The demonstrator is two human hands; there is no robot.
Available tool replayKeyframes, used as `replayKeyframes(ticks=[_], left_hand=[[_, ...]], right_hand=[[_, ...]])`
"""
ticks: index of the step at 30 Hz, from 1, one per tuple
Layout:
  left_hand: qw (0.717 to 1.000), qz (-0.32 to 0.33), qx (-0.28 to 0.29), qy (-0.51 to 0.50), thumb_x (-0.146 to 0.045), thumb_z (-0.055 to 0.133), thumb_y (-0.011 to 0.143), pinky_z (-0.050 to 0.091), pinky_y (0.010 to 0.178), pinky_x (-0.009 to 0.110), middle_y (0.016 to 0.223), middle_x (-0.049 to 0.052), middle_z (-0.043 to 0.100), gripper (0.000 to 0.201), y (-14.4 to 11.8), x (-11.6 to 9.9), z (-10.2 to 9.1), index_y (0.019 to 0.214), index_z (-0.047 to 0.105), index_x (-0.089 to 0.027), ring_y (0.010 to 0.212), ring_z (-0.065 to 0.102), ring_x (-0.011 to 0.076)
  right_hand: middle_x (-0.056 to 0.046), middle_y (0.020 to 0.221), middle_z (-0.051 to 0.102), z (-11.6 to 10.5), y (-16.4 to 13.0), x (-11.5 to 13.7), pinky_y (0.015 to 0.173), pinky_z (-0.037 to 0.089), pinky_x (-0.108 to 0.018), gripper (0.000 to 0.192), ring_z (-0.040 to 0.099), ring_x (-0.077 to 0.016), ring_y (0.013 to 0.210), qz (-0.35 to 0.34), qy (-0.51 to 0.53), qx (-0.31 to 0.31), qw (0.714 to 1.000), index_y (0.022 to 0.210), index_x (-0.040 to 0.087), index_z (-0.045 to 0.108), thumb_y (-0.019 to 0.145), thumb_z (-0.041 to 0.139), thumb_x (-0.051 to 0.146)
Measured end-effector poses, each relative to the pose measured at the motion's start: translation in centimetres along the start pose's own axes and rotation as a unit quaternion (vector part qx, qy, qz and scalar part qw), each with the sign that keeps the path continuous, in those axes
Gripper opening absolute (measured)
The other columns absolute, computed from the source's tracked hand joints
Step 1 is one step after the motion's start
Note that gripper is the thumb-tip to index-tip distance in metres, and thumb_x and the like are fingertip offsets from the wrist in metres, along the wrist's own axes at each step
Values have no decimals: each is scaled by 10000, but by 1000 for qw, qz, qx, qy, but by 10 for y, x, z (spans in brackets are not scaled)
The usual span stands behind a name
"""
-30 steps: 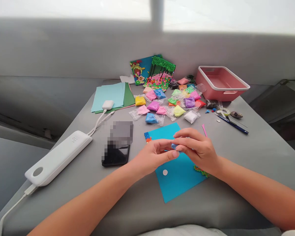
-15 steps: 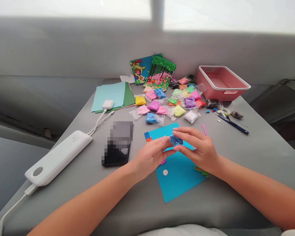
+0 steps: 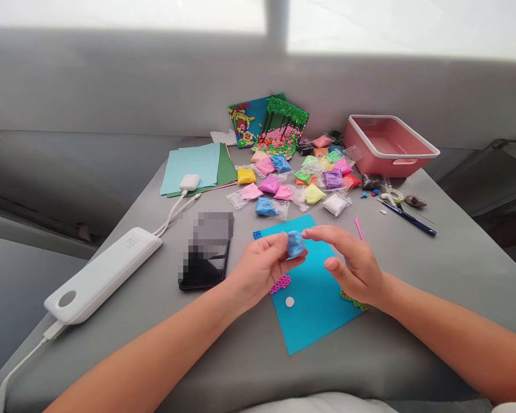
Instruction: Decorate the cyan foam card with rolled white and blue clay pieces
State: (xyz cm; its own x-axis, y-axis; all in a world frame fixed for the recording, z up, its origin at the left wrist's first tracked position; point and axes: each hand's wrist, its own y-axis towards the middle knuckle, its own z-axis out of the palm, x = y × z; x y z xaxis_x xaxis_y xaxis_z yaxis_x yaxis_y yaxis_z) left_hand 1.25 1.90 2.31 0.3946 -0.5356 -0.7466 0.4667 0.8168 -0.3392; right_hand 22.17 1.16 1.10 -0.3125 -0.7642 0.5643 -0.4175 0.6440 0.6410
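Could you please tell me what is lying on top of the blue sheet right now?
On the blue sheet lie a white dot and pink beads. Both hands hover above its middle, so anything under them is hidden.

the left hand [image 3: 258,269] pinches a blue clay lump [image 3: 295,244] above the teal card [image 3: 309,310]. the right hand [image 3: 352,267], fingers spread, hovers just beside the lump. clay packets [image 3: 292,183] lie beyond the card.

Bare grey table [image 3: 434,269] lies open to my right and along the near edge. To my left the phone [image 3: 204,269] and power bank [image 3: 103,275] block the way; ahead, clay packets [image 3: 296,183] and the pink bin [image 3: 389,146] crowd the far side.
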Motion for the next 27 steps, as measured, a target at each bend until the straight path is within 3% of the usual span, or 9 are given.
replayKeyframes(ticks=[2, 6, 12, 15, 18, 20, 22, 24, 27], left_hand=[[999, 6, 5, -32, -657, 805, 743, 559, 922, 324, 911, 67, 711, 526, -1, -1, 2, 896, 769, -155, 936, 659, 191], [1000, 21, 0, -14, -569, 882, 697, 550, 779, 261, 711, -14, 600, 458, -1, -4, 1, 737, 672, -164, 727, 603, 119], [999, -3, 25, 39, -492, 892, 719, 537, 721, 298, 644, -4, 637, 395, 0, -3, -4, 803, 739, -137, 636, 588, 121], [998, 19, 35, 38, -514, 861, 756, 529, 844, 311, 695, 0, 665, 360, -1, -2, -3, 788, 747, -174, 732, 616, 139], [997, 39, 69, 24, -734, 676, 814, 491, 991, 344, 857, 53, 730, 547, -3, -2, -2, 813, 774, -196, 958, 663, 209], [996, 52, 74, 27, -784, 636, 802, 499, 978, 357, 765, 52, 708, 606, -2, -2, -2, 701, 750, -198, 930, 674, 225], [996, 61, 61, 38, -684, 761, 768, 515, 941, 351, 690, 26, 680, 497, -2, -2, -3, 652, 731, -202, 855, 682, 207], [996, 60, 58, 44, -515, 871, 743, 516, 962, 347, 776, 16, 722, 314, -1, -2, -4, 789, 786, -216, 875, 694, 187], [996, 47, 54, 49, -407, 903, 739, 537, 933, 337, 847, 21, 745, 291, 0, -1, -6, 943, 815, -219, 869, 701, 163]], right_hand=[[-122, 1236, 709, 1, 0, -1, 942, 619, -393, 414, 693, -236, 1134, 30, 8, -24, 999, 1379, 236, 588, 1073, 421, 459], [-118, 1298, 668, 2, -1, -3, 958, 614, -403, 374, 649, -242, 1201, 77, 32, -73, 994, 1351, 253, 605, 1068, 449, 441], [-106, 1281, 668, 1, -3, -5, 974, 580, -406, 370, 660, -229, 1146, 96, 45, -45, 993, 1341, 255, 608, 1069, 450, 450], [-95, 1257, 676, 1, -2, -5, 970, 576, -377, 353, 659, -211, 1137, 94, 58, -43, 993, 1333, 252, 611, 1074, 452, 430], [-92, 1246, 682, 0, -1, -4, 969, 581, -358, 338, 659, -203, 1144, 95, 65, -47, 992, 1322, 250, 617, 1076, 454, 413], [-89, 1234, 688, 0, 0, -3, 966, 581, -345, 332, 663, -196, 1133, 94, 63, -51, 992, 1309, 245, 626, 1076, 455, 410], [-89, 1226, 691, 0, 1, -2, 964, 580, -338, 331, 665, -191, 1123, 92, 62, -52, 992, 1300, 240, 631, 1076, 456, 411], [-92, 1222, 692, 0, 0, -3, 958, 582, -343, 335, 663, -195, 1121, 91, 63, -51, 993, 1300, 238, 630, 1076, 454, 414], [-87, 1216, 692, 0, -1, -3, 946, 577, -347, 338, 660, -196, 1108, 95, 62, -48, 992, 1302, 243, 630, 1075, 454, 421]])
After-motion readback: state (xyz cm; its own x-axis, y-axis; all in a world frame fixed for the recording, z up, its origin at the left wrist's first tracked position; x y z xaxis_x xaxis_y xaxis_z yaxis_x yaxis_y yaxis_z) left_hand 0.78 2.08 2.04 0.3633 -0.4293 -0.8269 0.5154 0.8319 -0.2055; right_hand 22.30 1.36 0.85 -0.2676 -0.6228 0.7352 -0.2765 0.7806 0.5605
